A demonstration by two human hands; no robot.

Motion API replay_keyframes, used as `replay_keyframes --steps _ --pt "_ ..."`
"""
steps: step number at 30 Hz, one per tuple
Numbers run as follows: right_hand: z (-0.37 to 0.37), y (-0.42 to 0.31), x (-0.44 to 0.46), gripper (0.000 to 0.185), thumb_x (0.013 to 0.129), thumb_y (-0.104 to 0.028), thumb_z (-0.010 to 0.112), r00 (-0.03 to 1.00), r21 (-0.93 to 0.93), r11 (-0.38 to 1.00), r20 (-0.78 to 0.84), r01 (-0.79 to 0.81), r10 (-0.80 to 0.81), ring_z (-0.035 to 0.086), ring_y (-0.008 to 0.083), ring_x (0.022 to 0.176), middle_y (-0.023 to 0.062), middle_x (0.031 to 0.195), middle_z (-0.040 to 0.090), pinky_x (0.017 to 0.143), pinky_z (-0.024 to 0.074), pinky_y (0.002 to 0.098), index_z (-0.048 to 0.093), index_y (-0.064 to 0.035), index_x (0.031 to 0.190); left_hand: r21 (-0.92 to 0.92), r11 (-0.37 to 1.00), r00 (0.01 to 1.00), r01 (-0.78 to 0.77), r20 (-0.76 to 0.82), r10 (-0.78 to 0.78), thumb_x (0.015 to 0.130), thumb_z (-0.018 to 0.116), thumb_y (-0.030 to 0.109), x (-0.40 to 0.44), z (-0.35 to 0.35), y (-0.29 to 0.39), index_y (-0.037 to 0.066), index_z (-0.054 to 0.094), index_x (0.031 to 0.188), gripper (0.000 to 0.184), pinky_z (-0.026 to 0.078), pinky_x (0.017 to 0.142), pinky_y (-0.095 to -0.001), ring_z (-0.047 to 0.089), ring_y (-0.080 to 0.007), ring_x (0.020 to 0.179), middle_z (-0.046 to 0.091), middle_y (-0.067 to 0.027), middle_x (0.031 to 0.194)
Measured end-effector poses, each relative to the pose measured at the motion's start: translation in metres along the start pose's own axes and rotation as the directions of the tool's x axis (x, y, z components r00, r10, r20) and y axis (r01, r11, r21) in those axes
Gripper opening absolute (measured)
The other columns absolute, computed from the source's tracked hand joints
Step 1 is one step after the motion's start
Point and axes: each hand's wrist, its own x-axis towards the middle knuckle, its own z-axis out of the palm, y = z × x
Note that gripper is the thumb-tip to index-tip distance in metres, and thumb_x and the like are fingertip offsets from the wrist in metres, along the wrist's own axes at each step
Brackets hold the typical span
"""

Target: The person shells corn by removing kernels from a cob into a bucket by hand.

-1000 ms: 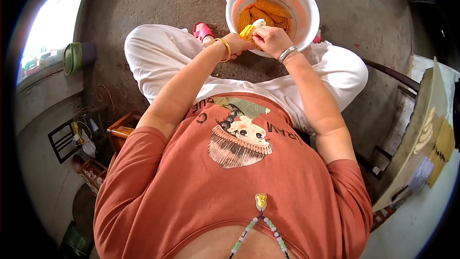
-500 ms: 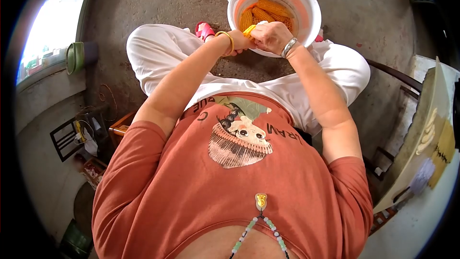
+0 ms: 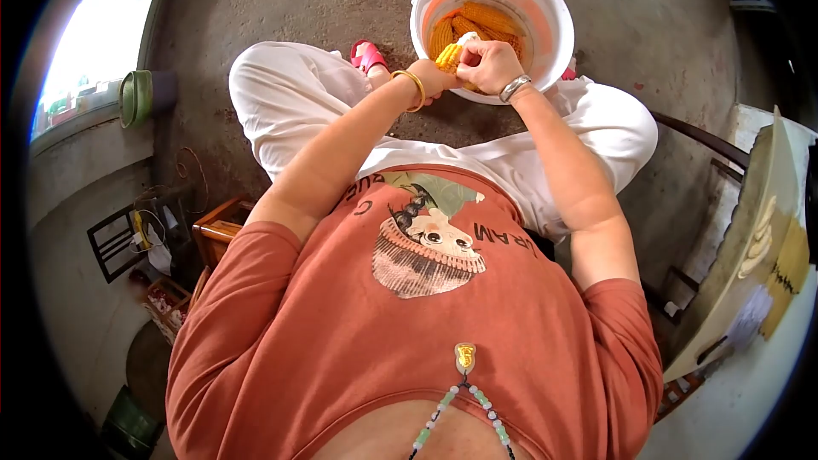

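A yellow corn cob [image 3: 448, 56] is held over the near rim of a white bucket [image 3: 558, 8], with a pale, bare-looking patch at its upper end. My left hand [image 3: 434, 78], below a gold bangle, is closed around the lower part of this cob. Bent fingers of my right hand [image 3: 491, 67], with a silver bracelet at the wrist, press against the cob's right side. My fingers partly hide the cob, so its lower end cannot be seen. Several more orange-yellow corn cobs [image 3: 490, 17] lie inside the bucket.
The bucket stands on a grey concrete floor [image 3: 281, 0] between my knees. A wooden stool or chair [image 3: 223, 228] is at my left. To the right stands a table-like board [image 3: 724, 290] with dark legs. A green container [image 3: 135, 100] sits by the window.
My right hand has shifted its grip and turned slightly, so more of the yellow cob shows between the hands. The view has moved a little, with the bucket now slightly lower and farther right.
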Motion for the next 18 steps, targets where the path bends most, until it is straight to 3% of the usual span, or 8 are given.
replay_keyframes --steps 3,4,8,13,16,18 --pt "0.001 0.000 0.000 0.018 0.063 -0.020 0.072 0.996 0.119 0.989 0.014 -0.093 0.092 0.063 0.0233 0.062 0.0110 0.068 0.064 0.061 0.0501 0.0316 0.063 -0.0063 0.070 0.085 0.996 0.993 -0.033 -0.113 0.042 0.068 0.073 0.043 0.007 0.009 -0.008 -0.004 0.065 0.086 0.051 0.048 0.057 -0.0303 0.060 -0.0195 0.065 0.063 -0.0105 0.077" --pt "0.001 0.000 0.000 0.017 0.063 -0.020 0.072 0.994 0.133 0.985 0.003 -0.107 0.108 0.063 0.0227 0.062 0.0108 0.068 0.064 0.061 0.0503 0.0313 0.064 -0.0060 0.070 0.169 0.984 0.985 -0.055 -0.150 0.081 0.067 0.072 0.048 0.009 0.011 -0.011 -0.005 0.065 0.093 0.060 0.050 0.068 -0.0318 0.065 -0.0238 0.079 0.066 -0.0162 0.087" --pt "0.008 0.000 -0.005 0.018 0.063 -0.018 0.072 0.991 0.132 0.985 -0.062 -0.110 0.119 0.064 0.0222 0.063 0.0103 0.069 0.065 0.062 0.0512 0.0306 0.064 -0.0049 0.071 0.258 0.964 0.982 -0.058 -0.161 0.102 0.066 0.070 0.054 0.009 0.012 -0.011 -0.004 0.065 0.094 0.064 0.050 0.072 -0.0329 0.065 -0.0275 0.085 0.066 -0.0181 0.090" --pt "0.007 -0.009 -0.008 0.017 0.064 -0.019 0.072 0.994 0.002 0.997 -0.077 -0.077 0.077 0.065 0.0236 0.065 0.0107 0.070 0.065 0.064 0.0517 0.0323 0.064 -0.0061 0.071 0.290 0.955 0.978 -0.063 -0.170 0.117 0.066 0.069 0.057 0.010 0.013 -0.012 -0.003 0.065 0.094 0.067 0.050 0.072 -0.0331 0.065 -0.0278 0.085 0.066 -0.0175 0.090" --pt "0.011 -0.010 -0.008 0.018 0.064 -0.020 0.072 0.973 -0.089 0.993 -0.211 0.077 -0.094 0.065 0.0247 0.066 0.0119 0.070 0.065 0.065 0.0518 0.0330 0.065 -0.0058 0.071 0.258 0.963 0.983 -0.074 -0.146 0.115 0.066 0.068 0.059 0.012 0.012 -0.014 -0.002 0.065 0.094 0.067 0.050 0.072 -0.0338 0.065 -0.0282 0.085 0.066 -0.0178 0.089" --pt "0.012 -0.009 -0.009 0.016 0.066 -0.017 0.070 0.982 0.001 0.993 -0.142 -0.122 0.121 0.065 0.0207 0.063 0.0107 0.068 0.065 0.063 0.0521 0.0313 0.064 -0.0033 0.073 0.291 0.954 0.981 -0.067 -0.153 0.115 0.066 0.068 0.058 0.008 0.012 -0.011 -0.002 0.065 0.094 0.067 0.050 0.072 -0.0342 0.065 -0.0286 0.085 0.066 -0.0184 0.089"
